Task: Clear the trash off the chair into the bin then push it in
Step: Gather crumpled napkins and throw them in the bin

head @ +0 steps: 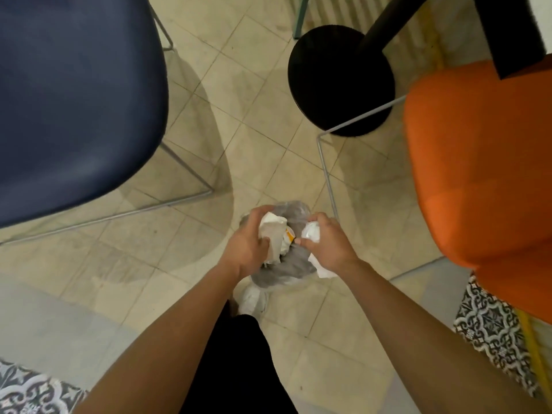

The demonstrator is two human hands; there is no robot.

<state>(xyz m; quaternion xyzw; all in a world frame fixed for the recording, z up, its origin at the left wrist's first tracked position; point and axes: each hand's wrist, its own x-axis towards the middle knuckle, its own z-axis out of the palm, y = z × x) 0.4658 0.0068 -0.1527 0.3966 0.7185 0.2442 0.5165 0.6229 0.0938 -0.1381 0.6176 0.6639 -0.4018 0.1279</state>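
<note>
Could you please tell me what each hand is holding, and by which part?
The left hand grips a crumpled paper wad around its left side; the right hand grips white crumpled paper around its middle.

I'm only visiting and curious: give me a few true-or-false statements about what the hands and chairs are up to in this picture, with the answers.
1. The left hand grips a crumpled white paper wad. True.
2. The right hand is empty, with straight fingers. False: its grip is curled round a second white paper ball.
3. Both hands are above the grey plastic-lined bin. True.
4. Trash lies on the orange padded chair. False: none shows on the part of its seat in view.
5. The round black table base stands on the beige tiled floor. True.
</note>
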